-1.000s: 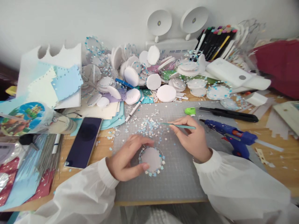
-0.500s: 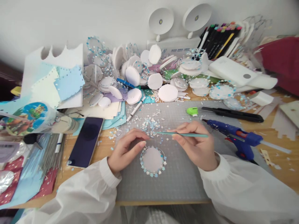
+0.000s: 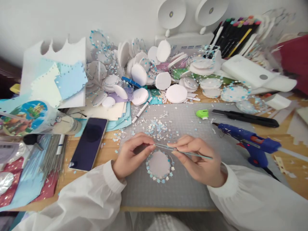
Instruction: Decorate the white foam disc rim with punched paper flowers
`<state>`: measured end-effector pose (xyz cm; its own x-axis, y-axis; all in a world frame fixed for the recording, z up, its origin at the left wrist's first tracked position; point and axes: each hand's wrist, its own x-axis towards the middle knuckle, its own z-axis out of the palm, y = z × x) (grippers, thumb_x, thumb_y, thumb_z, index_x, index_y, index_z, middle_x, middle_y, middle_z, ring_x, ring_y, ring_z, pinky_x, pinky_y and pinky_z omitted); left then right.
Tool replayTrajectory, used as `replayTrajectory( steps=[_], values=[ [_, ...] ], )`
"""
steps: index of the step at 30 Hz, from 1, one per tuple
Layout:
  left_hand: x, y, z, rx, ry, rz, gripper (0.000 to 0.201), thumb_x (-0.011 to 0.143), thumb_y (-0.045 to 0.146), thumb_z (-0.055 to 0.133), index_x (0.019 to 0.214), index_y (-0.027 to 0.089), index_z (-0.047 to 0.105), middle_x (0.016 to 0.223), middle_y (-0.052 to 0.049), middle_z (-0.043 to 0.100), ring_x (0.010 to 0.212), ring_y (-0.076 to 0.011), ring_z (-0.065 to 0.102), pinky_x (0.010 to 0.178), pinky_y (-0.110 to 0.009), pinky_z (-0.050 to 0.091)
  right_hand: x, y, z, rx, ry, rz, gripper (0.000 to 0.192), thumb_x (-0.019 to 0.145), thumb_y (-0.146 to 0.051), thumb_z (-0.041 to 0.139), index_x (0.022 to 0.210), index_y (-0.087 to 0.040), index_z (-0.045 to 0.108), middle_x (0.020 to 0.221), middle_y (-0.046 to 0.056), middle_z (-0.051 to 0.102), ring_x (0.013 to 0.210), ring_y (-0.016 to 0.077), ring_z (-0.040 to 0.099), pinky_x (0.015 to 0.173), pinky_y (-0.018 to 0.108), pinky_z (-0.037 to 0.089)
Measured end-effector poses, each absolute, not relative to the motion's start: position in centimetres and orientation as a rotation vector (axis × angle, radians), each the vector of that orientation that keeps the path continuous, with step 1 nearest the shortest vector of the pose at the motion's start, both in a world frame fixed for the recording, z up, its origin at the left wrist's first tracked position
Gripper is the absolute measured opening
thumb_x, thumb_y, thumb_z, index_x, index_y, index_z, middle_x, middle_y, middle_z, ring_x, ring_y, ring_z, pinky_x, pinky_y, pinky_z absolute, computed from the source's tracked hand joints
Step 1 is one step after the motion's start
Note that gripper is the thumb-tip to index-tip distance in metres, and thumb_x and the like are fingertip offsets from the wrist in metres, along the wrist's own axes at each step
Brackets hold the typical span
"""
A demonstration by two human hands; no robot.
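My right hand [image 3: 198, 157] grips slim teal tweezers [image 3: 190, 152] between thumb and fingers, their two thin tips pointing left. Those tips reach the fingertips of my left hand [image 3: 136, 152], where thumb and forefinger are pinched together. Whatever sits in that pinch is too small to make out. Just below both hands, a round white disc [image 3: 158, 164] lies on the grey cutting mat [image 3: 166, 195], ringed with tiny blue and white paper flowers on thin wire. A scatter of loose paper flowers [image 3: 157, 126] lies beyond the fingers.
To the right are a blue glue gun [image 3: 250, 141], a black utility knife [image 3: 245, 118] and a small green cutter [image 3: 202, 114]. A phone [image 3: 89, 144] lies left, beside a printed cup [image 3: 36, 117]. White discs [image 3: 176, 93] pile up behind, before a twin-headed lamp [image 3: 171, 14].
The tweezers have turned and come down left, so their tips now meet my left fingertips. My left thumb and forefinger have closed together. The camera view has shifted slightly.
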<state>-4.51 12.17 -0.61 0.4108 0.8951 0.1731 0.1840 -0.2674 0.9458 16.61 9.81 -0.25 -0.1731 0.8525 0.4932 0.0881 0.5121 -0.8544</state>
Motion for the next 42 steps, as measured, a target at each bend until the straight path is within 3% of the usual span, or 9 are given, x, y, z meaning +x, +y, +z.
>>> replayTrajectory(
  steps=[15, 23, 29, 35, 42],
  values=[
    [-4.5, 12.4, -0.1, 1.774, 0.971, 0.853, 0.025, 0.095, 0.026, 0.046, 0.077, 0.014, 0.059, 0.075, -0.003, 0.058, 0.073, -0.0128, 0.055, 0.069, -0.023, 0.043, 16.8, 10.4, 0.3, -0.945, -1.350, 1.125, 0.010, 0.081, -0.016, 0.066, 0.084, -0.023, 0.059, 0.081, 0.003, 0.064, 0.082, 0.0185, 0.070, 0.072, 0.030, 0.058],
    [-4.4, 12.3, -0.4, 1.759, 0.988, 0.844, 0.019, 0.093, 0.024, 0.049, 0.079, 0.015, 0.059, 0.077, -0.003, 0.059, 0.075, -0.0128, 0.054, 0.070, -0.023, 0.043, 16.7, 10.4, 0.1, -0.985, -1.337, 1.152, 0.008, 0.081, -0.019, 0.066, 0.083, -0.023, 0.059, 0.081, 0.003, 0.064, 0.080, 0.0167, 0.067, 0.067, 0.028, 0.057],
    [-4.4, 12.4, -0.6, 1.791, 0.907, 0.837, 0.017, 0.092, 0.023, 0.052, 0.081, 0.015, 0.060, 0.076, -0.005, 0.060, 0.074, -0.0143, 0.055, 0.070, -0.025, 0.044, 16.6, 10.7, 0.1, -1.038, -1.254, 1.222, 0.013, 0.079, -0.025, 0.069, 0.078, -0.021, 0.056, 0.073, 0.000, 0.062, 0.062, 0.0109, 0.061, 0.060, 0.025, 0.055],
    [-4.5, 12.4, -0.5, 1.811, 0.856, 0.864, 0.013, 0.091, 0.020, 0.054, 0.083, 0.015, 0.062, 0.077, -0.005, 0.061, 0.077, -0.0146, 0.057, 0.071, -0.026, 0.045, 16.7, 10.8, -0.4, -1.032, -1.243, 1.293, 0.014, 0.081, -0.026, 0.067, 0.077, -0.021, 0.055, 0.065, -0.002, 0.059, 0.062, 0.0113, 0.059, 0.059, 0.024, 0.051],
    [-4.5, 12.3, -0.7, 1.824, 0.836, 0.872, 0.012, 0.090, 0.019, 0.055, 0.082, 0.014, 0.062, 0.077, -0.006, 0.062, 0.076, -0.0148, 0.057, 0.070, -0.026, 0.046, 16.8, 10.8, -0.4, -1.023, -1.206, 1.345, 0.013, 0.080, -0.024, 0.069, 0.078, -0.021, 0.056, 0.070, -0.002, 0.061, 0.060, 0.0099, 0.060, 0.058, 0.023, 0.051]
  ],
)
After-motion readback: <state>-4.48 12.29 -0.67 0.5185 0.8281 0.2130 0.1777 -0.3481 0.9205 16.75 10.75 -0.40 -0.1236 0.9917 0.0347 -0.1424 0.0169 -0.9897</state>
